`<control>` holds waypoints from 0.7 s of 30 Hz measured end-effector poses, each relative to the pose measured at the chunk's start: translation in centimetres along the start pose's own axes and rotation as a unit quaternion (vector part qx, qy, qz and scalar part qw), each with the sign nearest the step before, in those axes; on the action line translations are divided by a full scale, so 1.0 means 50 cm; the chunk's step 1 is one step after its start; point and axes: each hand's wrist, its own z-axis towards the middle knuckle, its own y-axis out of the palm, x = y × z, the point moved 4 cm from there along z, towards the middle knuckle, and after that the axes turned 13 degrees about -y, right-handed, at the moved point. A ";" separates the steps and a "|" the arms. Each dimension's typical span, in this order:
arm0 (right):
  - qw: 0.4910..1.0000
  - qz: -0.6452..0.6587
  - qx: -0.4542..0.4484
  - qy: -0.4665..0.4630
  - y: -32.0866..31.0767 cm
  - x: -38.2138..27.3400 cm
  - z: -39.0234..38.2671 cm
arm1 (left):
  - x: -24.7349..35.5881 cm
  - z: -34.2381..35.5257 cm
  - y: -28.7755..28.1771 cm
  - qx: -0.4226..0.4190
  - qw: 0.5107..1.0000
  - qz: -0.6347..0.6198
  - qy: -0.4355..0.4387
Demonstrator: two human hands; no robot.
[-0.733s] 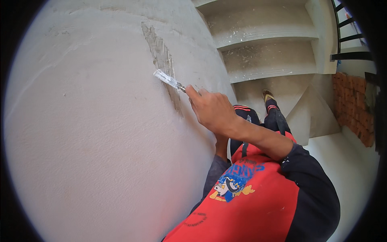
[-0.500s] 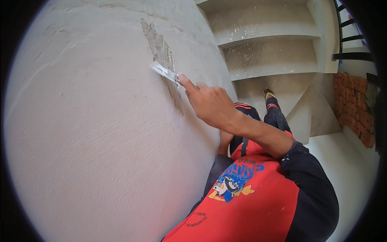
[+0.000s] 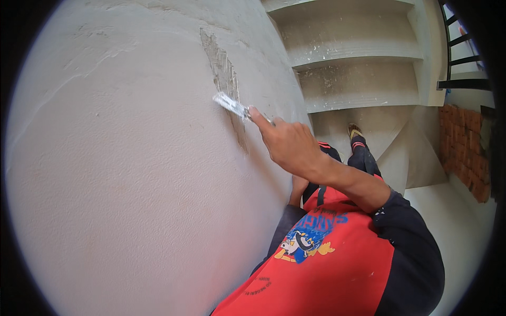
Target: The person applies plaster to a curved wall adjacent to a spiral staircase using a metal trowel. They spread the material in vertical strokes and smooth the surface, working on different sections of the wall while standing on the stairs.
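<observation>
The right hand [image 3: 295, 145], closed on a scraper [image 3: 231, 105], seemingly works a rough wall patch [image 3: 224, 68], next needing steady pressure; left hand's grip hidden.

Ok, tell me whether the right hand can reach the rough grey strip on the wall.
Likely yes: the right hand holds a flat blade over the strip, with nothing visible in the way.

Building interior under construction or renovation, indicated by plastered wall [image 3: 132, 184] bearing a rough grey strip [image 3: 224, 71], white-spotted bare concrete steps [image 3: 363, 81], black railing [image 3: 464, 84] at upper right, red-brown bricks [image 3: 464, 150] grouped at the right side
</observation>
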 end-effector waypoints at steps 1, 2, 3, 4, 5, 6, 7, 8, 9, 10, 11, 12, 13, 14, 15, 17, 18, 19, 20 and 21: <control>1.000 0.000 0.005 -0.002 -0.005 0.003 0.009 | 0.001 0.006 -0.001 0.001 1.000 0.005 0.002; 1.000 0.005 0.005 0.001 -0.001 0.005 0.007 | -0.001 0.006 0.000 -0.001 1.000 0.007 0.001; 1.000 0.007 0.010 0.006 0.004 0.005 0.005 | -0.001 0.005 0.000 -0.005 1.000 0.009 -0.001; 1.000 0.009 0.016 0.011 0.008 0.005 0.003 | 0.000 0.005 0.001 -0.008 1.000 0.009 -0.002; 1.000 0.009 0.028 0.007 0.006 0.004 0.012 | 0.007 0.020 -0.003 -0.006 1.000 0.007 0.004; 1.000 0.006 0.005 0.014 0.009 -0.002 0.007 | 0.001 0.019 -0.006 -0.004 1.000 0.010 0.005; 1.000 0.003 -0.020 0.021 0.012 -0.013 -0.006 | -0.006 0.013 -0.006 -0.003 1.000 0.012 0.004; 0.999 -0.001 -0.044 0.028 0.011 -0.016 -0.008 | -0.007 0.015 -0.006 -0.002 1.000 0.016 0.005; 1.000 -0.008 -0.013 0.023 0.006 -0.002 0.008 | -0.012 0.009 0.001 -0.004 1.000 0.020 0.003; 1.000 -0.016 0.018 0.018 0.005 0.019 0.041 | -0.015 0.007 0.004 -0.005 1.000 0.024 0.001; 0.999 -0.018 0.046 0.021 0.010 0.023 0.052 | -0.024 0.001 -0.002 -0.009 0.999 0.032 0.000; 0.999 -0.016 0.037 0.025 0.015 0.019 0.043 | -0.024 0.003 0.002 -0.013 0.999 0.034 0.003; 0.999 -0.014 0.028 0.029 0.016 0.016 0.033 | -0.032 -0.007 0.005 -0.017 0.999 0.038 0.002; 0.999 -0.014 0.025 0.017 0.008 0.017 0.043 | -0.035 -0.008 -0.002 -0.006 0.999 0.040 0.005; 1.000 -0.009 0.012 0.014 0.006 0.015 0.040 | -0.036 -0.004 -0.001 -0.006 0.999 0.038 -0.001; 1.000 0.000 -0.019 0.023 0.009 0.005 0.008 | -0.037 -0.001 -0.005 -0.013 0.999 0.030 -0.013; 1.000 0.007 -0.009 0.023 0.009 0.009 0.009 | -0.033 0.001 -0.004 -0.018 0.999 0.027 -0.017; 1.000 0.013 0.002 0.024 0.008 0.016 0.017 | -0.027 0.007 0.001 -0.024 0.999 0.021 -0.019; 1.000 0.017 0.016 0.020 0.003 0.020 0.028 | -0.023 0.012 0.001 -0.026 0.999 0.017 -0.019; 1.000 0.007 0.012 0.018 0.003 0.014 0.023 | -0.024 0.009 -0.003 -0.027 0.999 0.016 -0.022</control>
